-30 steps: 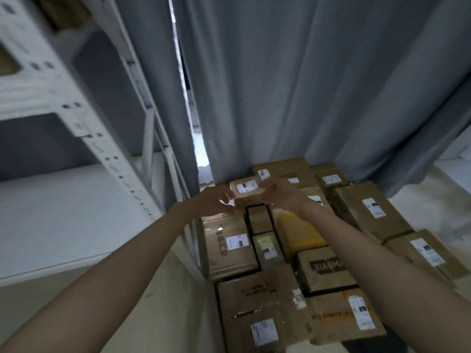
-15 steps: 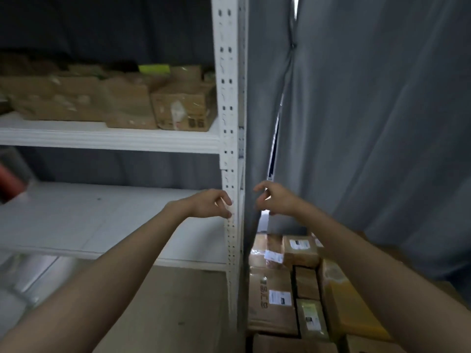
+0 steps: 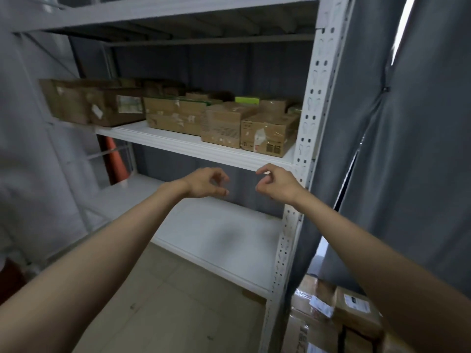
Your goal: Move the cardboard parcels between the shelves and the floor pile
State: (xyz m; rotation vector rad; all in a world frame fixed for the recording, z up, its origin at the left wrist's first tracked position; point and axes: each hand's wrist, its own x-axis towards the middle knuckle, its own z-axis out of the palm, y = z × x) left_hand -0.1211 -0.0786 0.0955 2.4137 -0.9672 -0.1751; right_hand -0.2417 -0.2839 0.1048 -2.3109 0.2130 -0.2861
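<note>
Reaching up with nothing held: our left hand (image 3: 204,183) and right hand (image 3: 276,183), fingers loosely curled, sit below the brown cardboard parcels (image 3: 267,132) at 12 o'clock, right hand nearer.

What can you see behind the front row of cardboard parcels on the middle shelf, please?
Behind the front row of parcels on the middle shelf sit more brown boxes and a lime-green item. Only their tops show; the rest is covered.
</note>
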